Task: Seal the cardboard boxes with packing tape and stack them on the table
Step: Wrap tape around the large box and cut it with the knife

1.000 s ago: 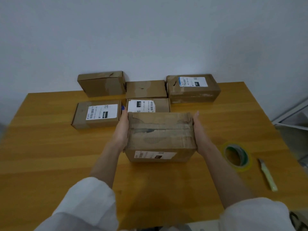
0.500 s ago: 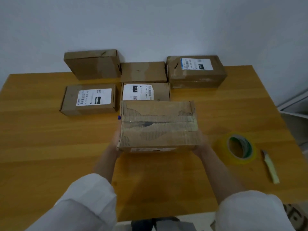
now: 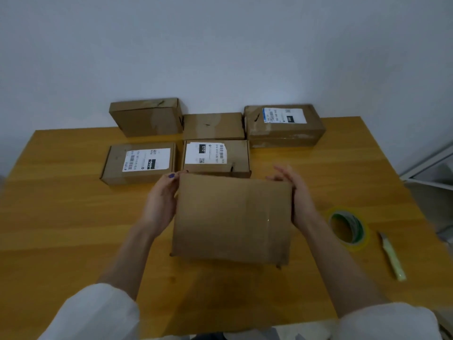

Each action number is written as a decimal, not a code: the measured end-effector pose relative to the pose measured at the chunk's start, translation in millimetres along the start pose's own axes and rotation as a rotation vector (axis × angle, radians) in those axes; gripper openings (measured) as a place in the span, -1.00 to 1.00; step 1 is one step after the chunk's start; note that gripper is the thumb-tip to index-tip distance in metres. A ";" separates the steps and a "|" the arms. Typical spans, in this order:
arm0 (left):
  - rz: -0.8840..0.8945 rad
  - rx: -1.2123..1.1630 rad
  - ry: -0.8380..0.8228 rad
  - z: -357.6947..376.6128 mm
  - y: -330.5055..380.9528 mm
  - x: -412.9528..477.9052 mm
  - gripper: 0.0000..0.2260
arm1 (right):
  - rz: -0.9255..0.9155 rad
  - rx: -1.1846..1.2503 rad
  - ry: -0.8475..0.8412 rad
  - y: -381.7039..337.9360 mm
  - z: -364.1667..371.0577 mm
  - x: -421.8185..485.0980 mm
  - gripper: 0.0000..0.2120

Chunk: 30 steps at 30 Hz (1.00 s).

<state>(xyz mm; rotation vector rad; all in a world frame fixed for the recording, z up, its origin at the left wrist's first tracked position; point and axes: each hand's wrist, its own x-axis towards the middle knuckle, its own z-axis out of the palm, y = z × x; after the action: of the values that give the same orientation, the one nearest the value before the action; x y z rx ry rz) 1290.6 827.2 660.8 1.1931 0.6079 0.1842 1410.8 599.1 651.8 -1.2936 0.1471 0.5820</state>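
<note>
Fingers of the left hand (image 3: pixel 161 204) curl round the left side of the held box (image 3: pixel 232 219), the thumb with its painted nail at the top corner. Those of the right hand (image 3: pixel 299 200) lie nearly straight and close together along the right side, their tips past the top edge. The box sits between the two palms above the near middle of the desk (image 3: pixel 61 217), a plain face turned up. I cannot tell whether its lower edge touches the wood. A faint shine crosses that face; whether it is tape is unclear.

Little of the job looks done. The tape roll (image 3: pixel 348 228) lies flat on the desk just right of the right hand, with the cutter (image 3: pixel 392 256) beside it, and neither is in a hand. Three boxes (image 3: pixel 213 126) stand in a row at the wall and two labelled boxes (image 3: pixel 217 157) lie just in front of them, none on top of another. By my reading, taping this box and the rest, and all the stacking, are left to do
</note>
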 end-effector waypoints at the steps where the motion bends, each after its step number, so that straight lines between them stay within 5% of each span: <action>1: 0.023 -0.027 -0.012 2.1 0.8 -1.3 -0.86 | -0.024 -0.002 0.019 -0.7 0.4 -1.8 -0.73; 7: 0.283 -0.051 0.037 9.0 14.4 -4.4 -0.84 | -0.360 -0.179 -0.007 -17.0 1.1 -12.2 -0.93; 9: 0.340 0.085 0.111 15.0 12.5 -10.3 -0.85 | -0.333 -0.287 -0.080 -20.6 -0.1 -16.8 -0.66; 12: 0.415 0.293 0.281 18.5 -16.0 -21.7 -0.80 | -0.037 -0.437 -0.151 -12.3 -9.0 -23.1 -0.10; 15: 0.453 0.489 0.308 11.6 -33.4 -33.6 -0.80 | 0.191 -0.451 -0.255 -0.5 -23.8 -30.7 0.06; 18: 0.491 0.943 0.385 14.7 -25.7 -38.6 -0.93 | 0.170 -0.594 -0.175 -1.4 -20.7 -35.3 -0.07; 22: 0.638 1.092 0.413 68.5 -15.9 -29.8 -0.81 | -0.307 -1.002 0.345 -1.3 25.5 -27.9 -0.44; 24: 0.729 1.171 0.298 98.2 -23.2 -14.5 -0.71 | -0.437 -1.272 0.345 6.1 51.2 -20.7 -0.47; 26: 0.641 1.250 0.198 110.7 -33.6 -0.9 -0.60 | -0.407 -1.527 0.251 22.4 61.2 -9.7 -0.44; 30: 0.443 1.431 0.190 89.0 -47.2 6.8 -0.37 | -0.321 -1.566 0.314 33.6 60.0 -3.6 -0.44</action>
<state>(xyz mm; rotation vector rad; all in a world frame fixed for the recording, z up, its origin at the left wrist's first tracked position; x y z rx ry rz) 1335.3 740.1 636.1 2.7245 0.6159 0.2382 1378.6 659.1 641.6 -2.8519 -0.3466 0.1127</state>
